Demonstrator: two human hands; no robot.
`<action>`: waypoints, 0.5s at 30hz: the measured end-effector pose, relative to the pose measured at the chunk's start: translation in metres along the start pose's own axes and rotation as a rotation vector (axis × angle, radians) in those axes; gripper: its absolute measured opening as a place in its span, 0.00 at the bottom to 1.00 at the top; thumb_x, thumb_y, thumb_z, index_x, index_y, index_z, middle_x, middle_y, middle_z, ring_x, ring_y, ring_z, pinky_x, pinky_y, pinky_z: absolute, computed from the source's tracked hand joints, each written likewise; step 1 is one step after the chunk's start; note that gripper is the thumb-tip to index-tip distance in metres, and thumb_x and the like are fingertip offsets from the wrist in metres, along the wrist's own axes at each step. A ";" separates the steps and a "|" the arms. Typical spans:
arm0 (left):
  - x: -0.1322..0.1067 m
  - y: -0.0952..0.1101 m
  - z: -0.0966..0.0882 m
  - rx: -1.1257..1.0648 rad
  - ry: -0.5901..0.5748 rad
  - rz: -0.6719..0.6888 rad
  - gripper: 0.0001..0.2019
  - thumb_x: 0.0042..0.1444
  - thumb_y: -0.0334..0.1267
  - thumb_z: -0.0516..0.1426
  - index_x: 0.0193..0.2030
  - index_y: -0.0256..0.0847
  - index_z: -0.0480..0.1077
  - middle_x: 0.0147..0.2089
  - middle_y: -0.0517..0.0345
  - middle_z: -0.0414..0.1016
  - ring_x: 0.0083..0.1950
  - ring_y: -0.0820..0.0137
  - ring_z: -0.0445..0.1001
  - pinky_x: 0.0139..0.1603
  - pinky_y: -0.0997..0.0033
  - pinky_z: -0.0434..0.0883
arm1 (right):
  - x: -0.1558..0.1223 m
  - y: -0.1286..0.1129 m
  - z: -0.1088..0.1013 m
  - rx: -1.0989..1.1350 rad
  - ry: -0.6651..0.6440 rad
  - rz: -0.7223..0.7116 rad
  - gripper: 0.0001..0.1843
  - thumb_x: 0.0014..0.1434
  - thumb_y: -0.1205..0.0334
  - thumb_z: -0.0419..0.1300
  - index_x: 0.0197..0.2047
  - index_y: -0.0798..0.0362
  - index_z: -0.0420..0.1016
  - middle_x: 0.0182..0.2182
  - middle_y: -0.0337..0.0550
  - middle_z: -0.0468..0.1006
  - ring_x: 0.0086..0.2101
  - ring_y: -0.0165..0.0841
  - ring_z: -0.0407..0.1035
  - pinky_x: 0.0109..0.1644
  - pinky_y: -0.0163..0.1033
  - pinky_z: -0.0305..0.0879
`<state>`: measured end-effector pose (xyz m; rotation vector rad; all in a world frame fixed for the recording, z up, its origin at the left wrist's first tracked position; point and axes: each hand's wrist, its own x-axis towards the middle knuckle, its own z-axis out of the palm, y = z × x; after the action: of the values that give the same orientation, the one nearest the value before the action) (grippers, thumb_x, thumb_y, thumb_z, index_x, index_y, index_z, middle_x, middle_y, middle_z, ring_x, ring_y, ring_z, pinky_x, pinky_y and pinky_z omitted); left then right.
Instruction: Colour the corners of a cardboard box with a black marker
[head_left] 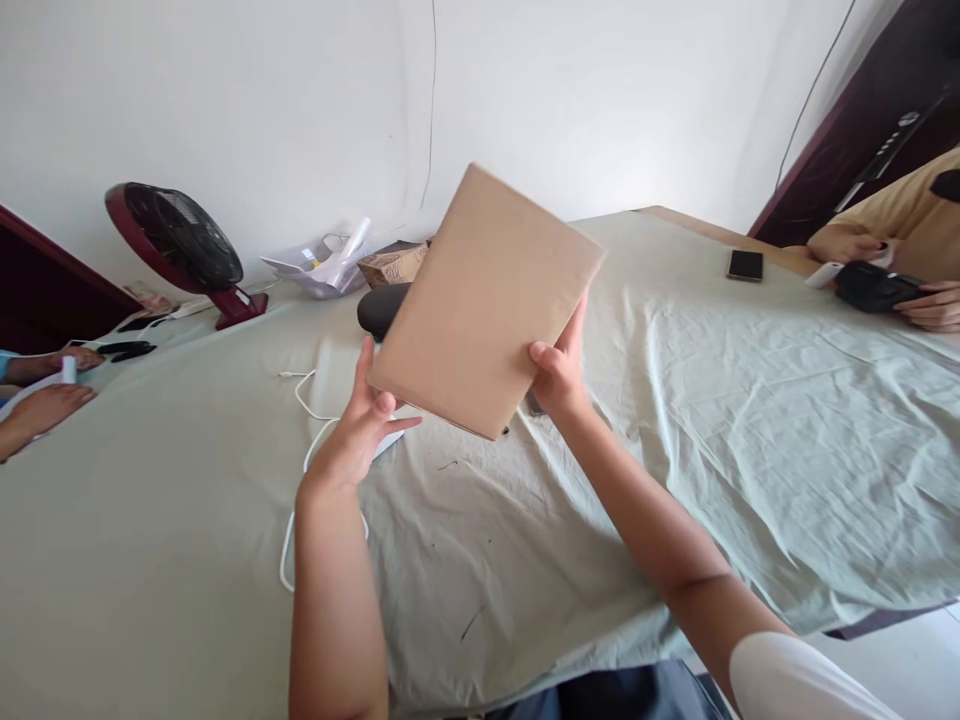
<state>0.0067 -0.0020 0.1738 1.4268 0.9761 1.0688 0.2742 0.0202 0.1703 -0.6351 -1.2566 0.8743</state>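
A flat brown cardboard box [491,305] is held up in front of me, tilted, with its plain face toward me; its depth and back are hidden. My right hand [561,365] grips its lower right edge, thumb on the front face and fingers behind. At its lower left corner is my left hand [352,430], fingers spread; part of them lies behind the corner, so I cannot tell whether they touch it. A white cable [307,455] lies on the table beside my left hand. Behind that hand, a white object [388,440] is partly covered.
A green cloth [720,440] covers the table. Behind stand a dark red fan [184,245], a clear tray [322,270], a patterned box [394,264] and a dark rounded case [381,310]. A phone [745,265] lies right. Other people's hands [52,405] [937,305] are at both sides.
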 end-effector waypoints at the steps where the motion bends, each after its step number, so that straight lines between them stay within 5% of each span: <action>1: 0.002 -0.001 0.005 -0.047 -0.002 -0.003 0.57 0.52 0.71 0.69 0.82 0.68 0.45 0.84 0.46 0.51 0.80 0.37 0.61 0.65 0.30 0.76 | -0.002 0.006 0.006 0.019 0.037 -0.062 0.75 0.49 0.18 0.65 0.80 0.28 0.18 0.80 0.43 0.45 0.76 0.54 0.52 0.75 0.66 0.62; 5: 0.010 -0.002 0.016 -0.120 0.167 0.273 0.60 0.50 0.56 0.75 0.82 0.69 0.43 0.82 0.53 0.57 0.82 0.46 0.57 0.80 0.35 0.63 | -0.001 0.029 0.008 0.010 0.055 -0.109 0.76 0.50 0.17 0.64 0.81 0.35 0.17 0.79 0.52 0.50 0.76 0.54 0.54 0.76 0.65 0.61; 8: 0.011 -0.003 -0.004 -0.002 0.151 0.548 0.64 0.48 0.45 0.77 0.82 0.75 0.40 0.81 0.61 0.56 0.83 0.50 0.56 0.83 0.39 0.61 | 0.007 0.030 -0.019 -0.029 -0.030 -0.076 0.74 0.50 0.18 0.64 0.82 0.36 0.25 0.79 0.49 0.53 0.78 0.52 0.48 0.78 0.63 0.60; 12: 0.004 -0.004 -0.038 0.135 -0.016 0.601 0.64 0.48 0.40 0.76 0.80 0.85 0.41 0.82 0.73 0.53 0.84 0.50 0.54 0.84 0.36 0.59 | 0.018 0.009 -0.057 -0.161 -0.454 0.018 0.62 0.47 0.28 0.75 0.77 0.41 0.58 0.74 0.49 0.64 0.73 0.58 0.59 0.76 0.61 0.64; 15: -0.001 -0.002 -0.045 0.171 -0.056 0.574 0.66 0.46 0.37 0.76 0.79 0.88 0.40 0.84 0.80 0.47 0.85 0.49 0.51 0.85 0.34 0.54 | 0.020 -0.003 -0.061 -0.281 -0.647 0.060 0.49 0.50 0.32 0.76 0.67 0.47 0.71 0.66 0.53 0.73 0.66 0.57 0.68 0.70 0.62 0.71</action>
<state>-0.0372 0.0094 0.1738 1.9341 0.6366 1.3680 0.3354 0.0380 0.1705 -0.6327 -1.9757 1.0017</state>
